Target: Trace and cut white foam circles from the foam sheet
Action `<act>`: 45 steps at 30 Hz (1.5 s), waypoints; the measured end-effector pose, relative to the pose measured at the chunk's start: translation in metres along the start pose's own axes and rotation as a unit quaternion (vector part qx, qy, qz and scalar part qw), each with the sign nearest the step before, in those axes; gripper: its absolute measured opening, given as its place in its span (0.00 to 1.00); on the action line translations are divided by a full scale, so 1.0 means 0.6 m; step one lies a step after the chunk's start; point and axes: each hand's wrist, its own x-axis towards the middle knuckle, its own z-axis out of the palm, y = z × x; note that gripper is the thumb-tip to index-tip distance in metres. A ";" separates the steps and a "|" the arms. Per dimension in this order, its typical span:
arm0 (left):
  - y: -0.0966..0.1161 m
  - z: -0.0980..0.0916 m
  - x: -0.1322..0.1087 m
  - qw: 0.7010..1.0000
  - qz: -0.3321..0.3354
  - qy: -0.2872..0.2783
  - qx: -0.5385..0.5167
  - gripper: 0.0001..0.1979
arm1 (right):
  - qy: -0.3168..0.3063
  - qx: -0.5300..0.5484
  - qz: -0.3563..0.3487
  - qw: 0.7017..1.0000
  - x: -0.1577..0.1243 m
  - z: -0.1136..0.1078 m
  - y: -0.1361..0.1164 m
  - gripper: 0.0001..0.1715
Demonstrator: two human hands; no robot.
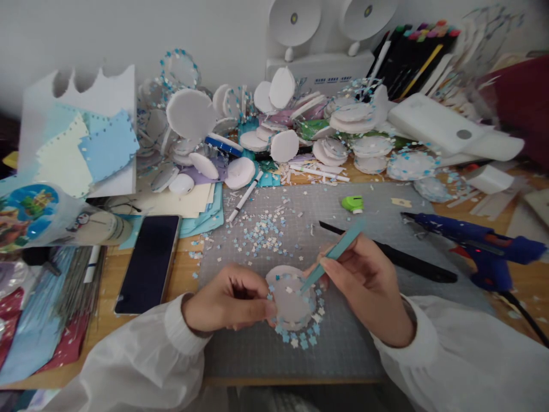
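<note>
My left hand (235,300) pinches the left edge of a round white disc (294,303), ringed with tiny blue and white paper flowers. Between the thumb and fingers of my right hand (364,280) is a pair of teal tweezers (337,252); their tips point down at the disc's upper right part. Whether the tips grip a flower is too small to tell. Just beyond the disc, loose paper flowers (266,234) lie scattered on the grey cutting mat (240,355).
A blue glue gun (484,234) and a black craft knife (412,263) lie to the right. At left are a phone (148,266) and a cup (103,226). White discs (191,114) are piled along the back, below a twin-headed lamp (295,23). A green cap-like piece (352,203) sits on the mat.
</note>
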 end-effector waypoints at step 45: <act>-0.003 -0.004 0.001 1.000 -0.001 0.020 -0.008 0.16 | 0.010 0.067 0.063 0.996 0.017 -0.010 0.007 0.10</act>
